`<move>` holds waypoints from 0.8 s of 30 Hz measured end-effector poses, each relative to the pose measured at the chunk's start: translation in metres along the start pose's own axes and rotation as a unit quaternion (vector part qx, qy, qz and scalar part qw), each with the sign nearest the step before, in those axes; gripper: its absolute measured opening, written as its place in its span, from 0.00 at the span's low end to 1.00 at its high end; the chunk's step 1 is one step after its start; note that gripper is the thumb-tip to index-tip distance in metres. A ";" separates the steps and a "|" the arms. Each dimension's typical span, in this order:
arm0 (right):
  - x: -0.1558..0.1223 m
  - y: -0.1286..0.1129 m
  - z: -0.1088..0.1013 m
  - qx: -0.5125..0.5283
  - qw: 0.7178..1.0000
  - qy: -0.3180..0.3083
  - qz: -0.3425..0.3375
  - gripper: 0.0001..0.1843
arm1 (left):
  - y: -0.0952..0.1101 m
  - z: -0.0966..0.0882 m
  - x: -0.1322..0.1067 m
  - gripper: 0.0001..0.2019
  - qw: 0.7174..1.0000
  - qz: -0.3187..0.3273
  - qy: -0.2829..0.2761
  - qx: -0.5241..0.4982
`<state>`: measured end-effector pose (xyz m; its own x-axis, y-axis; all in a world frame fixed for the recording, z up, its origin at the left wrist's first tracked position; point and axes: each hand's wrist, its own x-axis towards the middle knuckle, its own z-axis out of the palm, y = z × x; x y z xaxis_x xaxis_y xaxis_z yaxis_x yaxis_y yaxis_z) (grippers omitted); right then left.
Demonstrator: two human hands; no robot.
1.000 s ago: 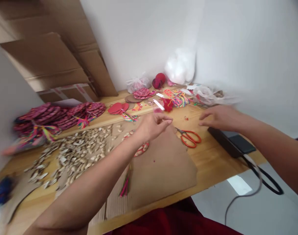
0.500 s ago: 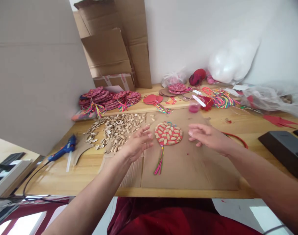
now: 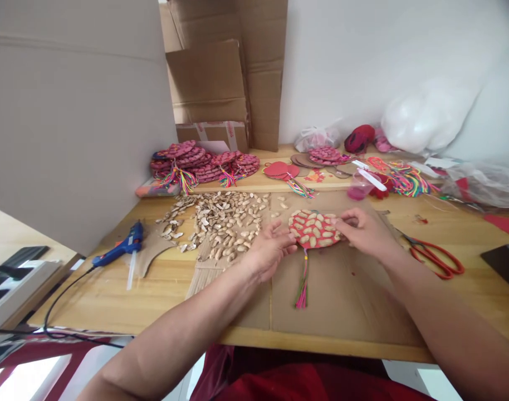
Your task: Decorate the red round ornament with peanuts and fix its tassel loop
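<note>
A round red disc (image 3: pixel 315 229) covered with peanut shells lies in front of me on a flat cardboard sheet (image 3: pixel 321 301). From its lower edge hangs a green and pink tassel (image 3: pixel 302 287). My right hand (image 3: pixel 361 231) pinches the disc's right edge, thumb on top, with some fingers hidden. At the left edge is my left hand (image 3: pixel 273 248), its fingers apart and the tips at or just touching the rim. Loose peanut shells (image 3: pixel 233 223) are spread beyond my left hand.
A blue glue gun (image 3: pixel 123 245) with its cord lies left. Red-handled scissors (image 3: pixel 436 256) rest right of my right wrist. Along the back are stacked woven pink discs (image 3: pixel 183 159), plain red discs (image 3: pixel 282 170), a pink cup (image 3: pixel 358 186) and colourful strings (image 3: pixel 409 178).
Both hands have closed in on the disc from either side, and the right one has taken hold of its edge. The view has shifted left, bringing the scissors into sight.
</note>
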<state>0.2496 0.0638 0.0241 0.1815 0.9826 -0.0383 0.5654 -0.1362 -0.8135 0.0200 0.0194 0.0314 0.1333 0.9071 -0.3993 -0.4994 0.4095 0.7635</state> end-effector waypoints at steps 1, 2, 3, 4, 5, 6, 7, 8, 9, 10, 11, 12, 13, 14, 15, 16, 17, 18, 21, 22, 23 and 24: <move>0.000 -0.003 0.001 0.038 0.999 -0.005 -0.001 0.18 | 0.000 -0.001 0.002 0.36 1.000 0.010 0.002 -0.008; 0.000 -0.005 0.002 0.077 0.997 -0.011 -0.005 0.19 | 0.000 -0.003 0.003 0.34 1.000 0.024 0.002 -0.016; 0.000 -0.009 0.004 0.116 0.993 -0.016 -0.011 0.20 | 0.000 -0.004 0.005 0.32 0.999 0.042 0.000 -0.025; -0.001 -0.013 0.005 0.151 0.988 -0.020 -0.016 0.20 | 0.001 -0.006 0.007 0.30 0.998 0.061 -0.002 -0.035; -0.001 -0.016 0.007 0.182 0.983 -0.024 -0.022 0.21 | 0.001 -0.008 0.009 0.29 0.996 0.079 -0.008 -0.046; -0.002 -0.020 0.009 0.208 0.977 -0.028 -0.028 0.22 | 0.003 -0.009 0.010 0.27 0.994 0.094 -0.015 -0.056; -0.003 -0.024 0.011 0.232 0.972 -0.034 -0.033 0.23 | 0.004 -0.011 0.011 0.24 0.992 0.103 -0.021 -0.066; -0.004 -0.026 0.013 0.252 0.966 -0.040 -0.038 0.23 | 0.005 -0.013 0.012 0.22 0.991 0.108 -0.026 -0.074; -0.005 -0.028 0.015 0.270 0.961 -0.047 -0.041 0.24 | 0.006 -0.014 0.013 0.19 0.991 0.108 -0.030 -0.079; -0.007 -0.029 0.017 0.286 0.956 -0.052 -0.043 0.24 | 0.007 -0.016 0.013 0.16 0.991 0.104 -0.033 -0.080; -0.008 -0.030 0.020 0.301 0.951 -0.058 -0.044 0.24 | 0.008 -0.017 0.013 0.15 0.991 0.099 -0.036 -0.077; -0.010 -0.029 0.023 0.314 0.946 -0.063 -0.043 0.24 | 0.008 -0.018 0.013 0.15 0.992 0.095 -0.037 -0.074; -0.011 -0.027 0.025 0.326 0.942 -0.068 -0.042 0.23 | 0.007 -0.019 0.013 0.15 0.993 0.090 -0.038 -0.069; -0.012 -0.025 0.028 0.336 0.938 -0.073 -0.040 0.22 | 0.007 -0.020 0.012 0.16 0.994 0.086 -0.040 -0.063; -0.013 -0.023 0.030 0.344 0.935 -0.078 -0.038 0.21 | 0.006 -0.020 0.012 0.17 0.994 0.083 -0.041 -0.056; -0.014 -0.021 0.032 0.349 0.933 -0.084 -0.037 0.20 | 0.005 -0.020 0.011 0.18 0.995 0.081 -0.043 -0.048; -0.014 -0.018 0.034 0.353 0.931 -0.090 -0.037 0.19 | 0.004 -0.020 0.011 0.18 0.995 0.079 -0.045 -0.039; -0.015 -0.016 0.035 0.355 0.929 -0.096 -0.038 0.19 | 0.003 -0.020 0.010 0.18 0.995 0.078 -0.047 -0.031; -0.017 -0.011 0.038 0.356 0.927 -0.103 -0.049 0.18 | 0.003 -0.021 0.010 0.18 0.995 0.079 -0.054 -0.016; -0.017 -0.010 0.039 0.356 0.927 -0.101 -0.055 0.18 | 0.004 -0.021 0.010 0.17 0.995 0.082 -0.056 -0.012; -0.017 -0.009 0.039 0.356 0.927 -0.099 -0.060 0.18 | 0.005 -0.022 0.010 0.17 0.995 0.086 -0.058 -0.006; -0.017 -0.008 0.040 0.357 0.927 -0.095 -0.062 0.18 | 0.006 -0.022 0.010 0.17 0.994 0.092 -0.061 0.000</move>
<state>0.2097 0.0528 0.0079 -0.0336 0.9988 0.0351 -0.1175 0.0309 -0.9926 -0.0009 0.0290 0.0207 0.1424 0.9718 -0.1880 -0.5241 0.2352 0.8185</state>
